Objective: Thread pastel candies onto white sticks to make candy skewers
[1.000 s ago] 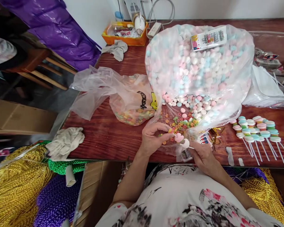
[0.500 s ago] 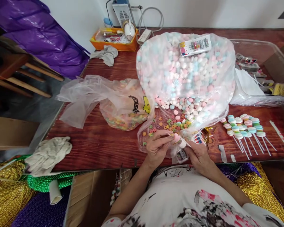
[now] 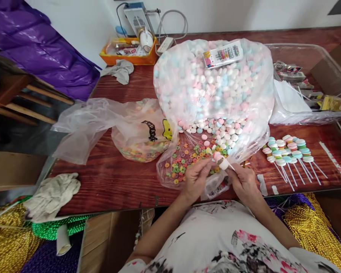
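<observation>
My right hand (image 3: 243, 182) grips a thin white stick (image 3: 229, 165) with a white and a pink marshmallow disc (image 3: 220, 159) threaded on its tip. My left hand (image 3: 195, 177) pinches at the pink disc from the left, over loose coloured cereal rings (image 3: 184, 157). Just beyond lies a large clear bag of pastel marshmallow discs (image 3: 213, 87), its mouth spilling discs toward me. A smaller clear bag of cereal rings (image 3: 142, 136) lies to the left.
Several finished marshmallow sticks (image 3: 290, 151) lie on the wooden table (image 3: 116, 178) at right. A clear tray of packets and sticks (image 3: 304, 91) sits behind them. An orange tray (image 3: 127, 51), grey rags (image 3: 52, 195) and bead strands (image 3: 8, 239) are at left.
The camera view shifted, moving everything left. Both hands lifted the stick a little farther from the table edge, toward the spilled discs; the left fingers stay on the pink disc.
</observation>
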{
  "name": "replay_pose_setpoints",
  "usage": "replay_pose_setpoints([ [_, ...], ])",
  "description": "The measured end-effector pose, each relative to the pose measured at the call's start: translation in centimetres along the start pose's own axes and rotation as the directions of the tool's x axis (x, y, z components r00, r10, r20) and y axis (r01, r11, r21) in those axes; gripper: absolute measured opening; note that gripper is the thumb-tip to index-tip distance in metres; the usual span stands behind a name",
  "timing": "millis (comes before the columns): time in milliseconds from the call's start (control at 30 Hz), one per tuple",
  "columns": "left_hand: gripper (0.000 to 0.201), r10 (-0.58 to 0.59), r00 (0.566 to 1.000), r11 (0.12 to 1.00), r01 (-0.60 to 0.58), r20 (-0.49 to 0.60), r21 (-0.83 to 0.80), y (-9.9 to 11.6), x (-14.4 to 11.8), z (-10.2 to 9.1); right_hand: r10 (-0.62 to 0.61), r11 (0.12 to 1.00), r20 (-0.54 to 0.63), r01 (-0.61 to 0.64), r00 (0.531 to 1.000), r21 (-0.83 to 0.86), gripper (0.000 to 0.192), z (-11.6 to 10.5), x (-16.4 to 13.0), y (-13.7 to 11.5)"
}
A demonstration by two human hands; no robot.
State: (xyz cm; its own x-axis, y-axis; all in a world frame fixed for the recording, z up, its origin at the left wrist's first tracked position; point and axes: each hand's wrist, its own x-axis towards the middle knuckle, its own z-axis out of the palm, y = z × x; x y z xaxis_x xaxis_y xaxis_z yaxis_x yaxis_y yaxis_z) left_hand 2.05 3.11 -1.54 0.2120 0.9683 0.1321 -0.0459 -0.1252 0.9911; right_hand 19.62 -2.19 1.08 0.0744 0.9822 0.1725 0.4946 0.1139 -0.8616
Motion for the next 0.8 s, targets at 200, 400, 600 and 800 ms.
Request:
replay_pose_setpoints([
  [200, 0.031, -0.036, 0.997, 0.998, 0.031, -0.069, -0.061, 1.0, 2.3, -1.3, 0.12, 0.966, -0.051, -0.104, 0.992, 0.238, 0.029, 1.0, -1.0, 2.2],
  [400, 0.016, 0.077, 0.997, 0.992, -0.076, 0.012, -0.1, 1.1, 2.9, 0.5, 0.071, 0.978, 0.01, -0.072, 0.997, 0.198, 0.03, 1.3, -0.9, 2.5],
  [600, 0.015, 0.081, 0.995, 0.995, -0.078, 0.064, -0.058, 1.5, 2.9, 0.3, 0.077, 0.969, 0.023, -0.081, 0.997, 0.233, 0.029, 1.3, -1.4, 2.7],
  [800, 0.017, 0.012, 0.991, 0.998, -0.004, 0.132, -0.062, 1.1, 1.4, 1.1, 0.064, 0.959, 0.028, -0.069, 0.998, 0.276, 0.034, 2.2, -1.6, 2.3],
])
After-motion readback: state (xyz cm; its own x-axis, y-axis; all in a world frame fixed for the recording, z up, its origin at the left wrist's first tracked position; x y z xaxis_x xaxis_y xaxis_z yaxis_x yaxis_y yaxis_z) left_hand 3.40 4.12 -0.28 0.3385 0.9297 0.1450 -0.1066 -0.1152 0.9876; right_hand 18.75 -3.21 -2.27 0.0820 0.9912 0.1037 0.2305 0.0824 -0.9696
